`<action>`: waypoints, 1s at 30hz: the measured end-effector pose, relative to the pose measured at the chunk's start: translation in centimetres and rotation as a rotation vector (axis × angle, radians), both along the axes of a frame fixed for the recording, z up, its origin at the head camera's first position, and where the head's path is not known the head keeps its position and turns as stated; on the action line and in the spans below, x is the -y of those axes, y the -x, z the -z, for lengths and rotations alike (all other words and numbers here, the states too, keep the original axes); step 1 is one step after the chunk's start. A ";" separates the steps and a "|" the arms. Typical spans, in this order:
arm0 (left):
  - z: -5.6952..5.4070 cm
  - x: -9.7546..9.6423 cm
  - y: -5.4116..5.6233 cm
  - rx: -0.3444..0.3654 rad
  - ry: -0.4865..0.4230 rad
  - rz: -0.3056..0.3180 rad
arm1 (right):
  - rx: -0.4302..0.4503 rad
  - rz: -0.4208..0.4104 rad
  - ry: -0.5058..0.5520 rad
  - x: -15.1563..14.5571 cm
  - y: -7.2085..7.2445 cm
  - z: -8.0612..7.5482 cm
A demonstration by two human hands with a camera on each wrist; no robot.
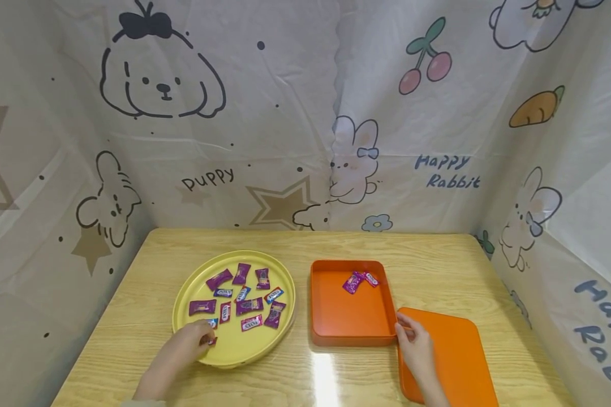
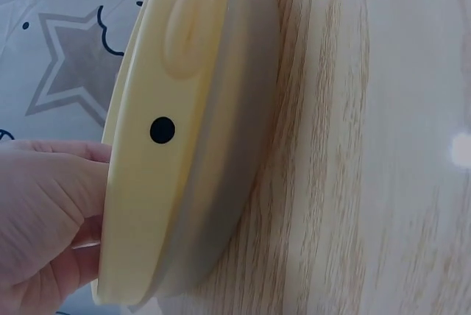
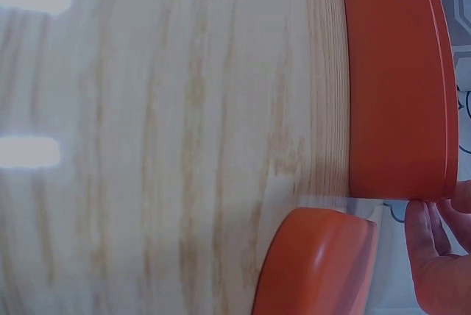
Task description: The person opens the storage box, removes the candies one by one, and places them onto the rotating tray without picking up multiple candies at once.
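Observation:
In the head view my left hand (image 1: pixel 190 342) reaches over the near left rim of a round yellow tray (image 1: pixel 244 353). Its curled fingers pinch a small red-wrapped candy (image 1: pixel 212 341) low over the tray floor. Several purple-wrapped candies (image 1: pixel 202 306) and smaller red or blue ones (image 1: pixel 252 323) lie scattered there. The tray's rim hides those fingertips in the left wrist view. My right hand (image 1: pixel 414 342) holds the right wall of a square orange box (image 1: pixel 353 341) near its front corner. Inside the box, at the back right, lie a purple candy (image 1: pixel 353 282) and a smaller pink-red candy (image 1: pixel 370 279).
A flat orange lid (image 1: pixel 450 362) lies on the wooden table (image 1: pixel 305 243) to the right of the box, under my right hand and forearm. Bare wood separates tray and box. A printed cloth (image 1: pixel 275 113) hangs behind the table and along both sides.

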State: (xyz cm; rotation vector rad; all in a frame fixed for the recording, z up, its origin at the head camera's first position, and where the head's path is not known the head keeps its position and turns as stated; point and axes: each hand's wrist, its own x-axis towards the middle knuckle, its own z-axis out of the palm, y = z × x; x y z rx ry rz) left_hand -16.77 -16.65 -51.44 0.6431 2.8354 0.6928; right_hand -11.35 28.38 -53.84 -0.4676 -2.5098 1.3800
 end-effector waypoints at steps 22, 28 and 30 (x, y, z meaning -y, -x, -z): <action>-0.7 -0.4 1.1 0.088 -0.030 -0.013 | -0.009 -0.010 0.006 -0.1 -0.1 0.1; -2.9 -2.0 2.9 0.033 -0.022 -0.031 | -0.018 -0.008 -0.008 -0.1 -0.1 0.1; -3.5 -3.0 3.6 -0.020 0.002 -0.029 | -0.026 -0.013 -0.009 -0.1 -0.2 0.1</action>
